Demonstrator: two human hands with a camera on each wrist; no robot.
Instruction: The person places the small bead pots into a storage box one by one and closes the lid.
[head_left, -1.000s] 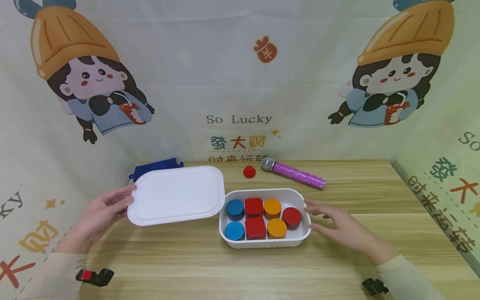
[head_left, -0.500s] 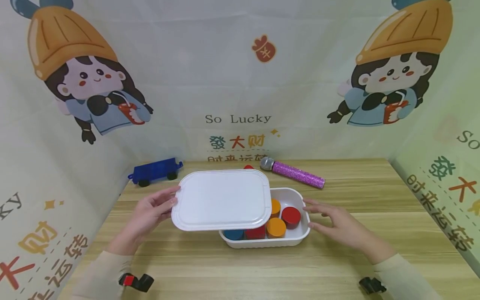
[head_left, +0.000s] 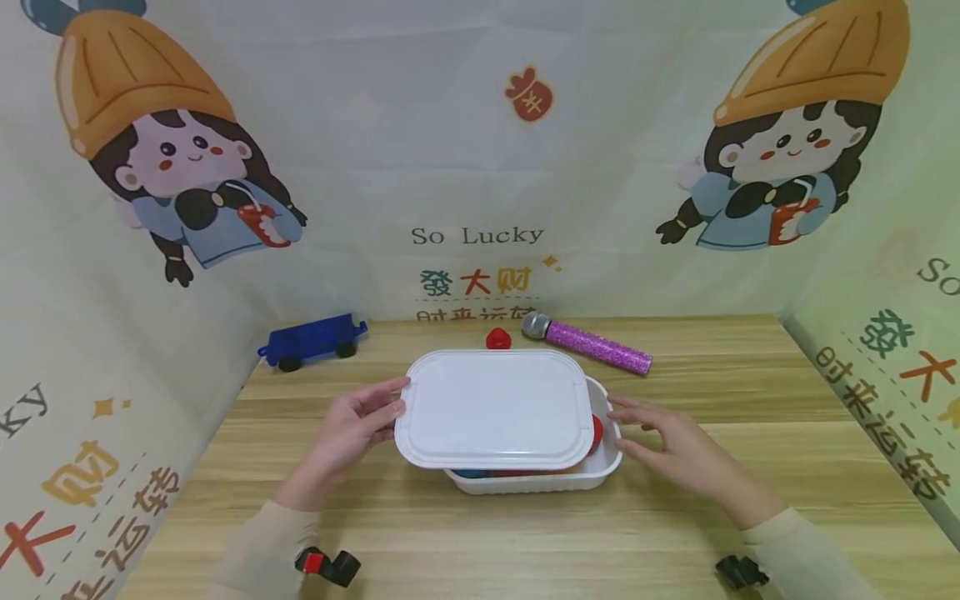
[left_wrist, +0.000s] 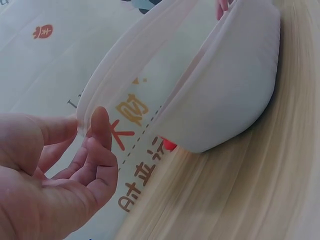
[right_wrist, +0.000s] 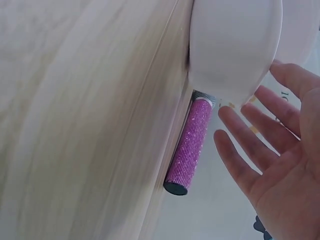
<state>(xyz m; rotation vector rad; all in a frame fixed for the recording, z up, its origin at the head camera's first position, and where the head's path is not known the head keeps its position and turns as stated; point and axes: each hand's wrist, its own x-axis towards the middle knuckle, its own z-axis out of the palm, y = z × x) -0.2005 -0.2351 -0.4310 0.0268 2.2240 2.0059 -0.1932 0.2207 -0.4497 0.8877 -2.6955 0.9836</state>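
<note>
My left hand point(head_left: 360, 427) pinches the left edge of a white lid point(head_left: 495, 408) between thumb and fingers. In the left wrist view, the lid point(left_wrist: 107, 80) stands apart from the box point(left_wrist: 225, 85) at the near end. Beneath it in the head view is the white plastic box point(head_left: 536, 484), mostly covered. A red round piece point(head_left: 597, 433) shows at the box's right side; the other pieces inside are largely hidden. My right hand point(head_left: 671, 446) has its fingers extended at the box's right end, and in the right wrist view fingertips point(right_wrist: 275, 66) touch its rim.
Behind the lid, a small red object point(head_left: 498, 338) lies on the wooden table point(head_left: 465, 550). A purple glitter microphone point(head_left: 596, 345) rests at the back right. At the back left stands a blue toy wagon point(head_left: 313, 341) with black wheels. A printed cloth point(head_left: 480, 150) hangs behind.
My left hand has carried the lid rightward from beside the box to over it, hiding most of the pieces. The blue wagon has come into full view. My right hand stays at the box's end.
</note>
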